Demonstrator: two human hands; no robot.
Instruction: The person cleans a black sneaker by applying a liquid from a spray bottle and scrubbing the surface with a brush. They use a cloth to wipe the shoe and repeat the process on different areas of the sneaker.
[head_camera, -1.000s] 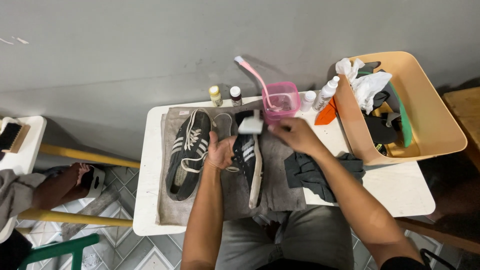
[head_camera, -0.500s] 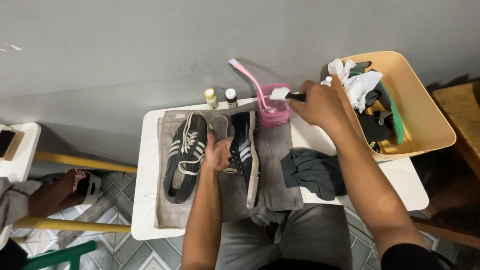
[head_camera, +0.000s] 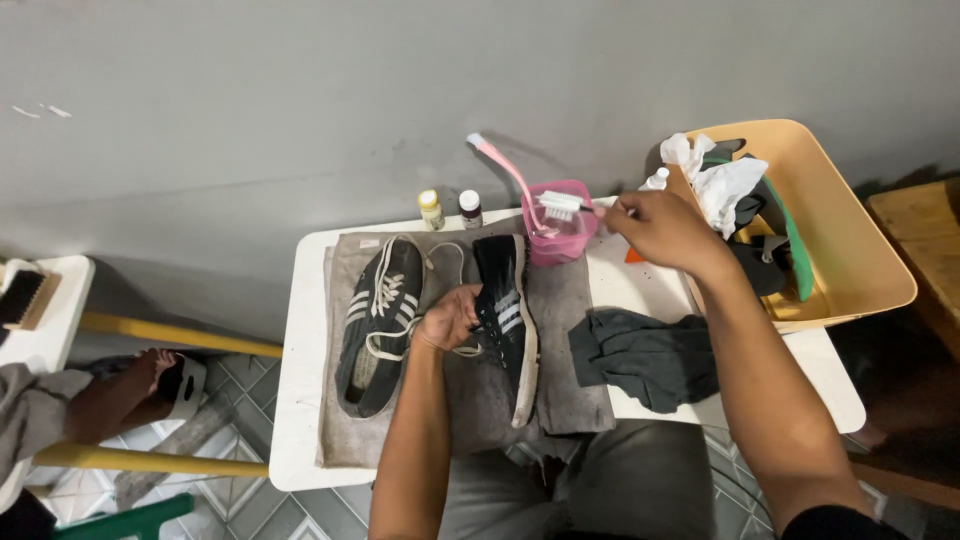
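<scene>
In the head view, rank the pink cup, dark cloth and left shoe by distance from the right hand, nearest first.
1. Pink cup: just left of the right hand.
2. Dark cloth: below the hand, on the table.
3. Left shoe: far left, on the grey towel.

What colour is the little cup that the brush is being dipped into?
Pink, translucent: the cup on the white table, where the right hand holds the brush. Head view, the only one.
</scene>
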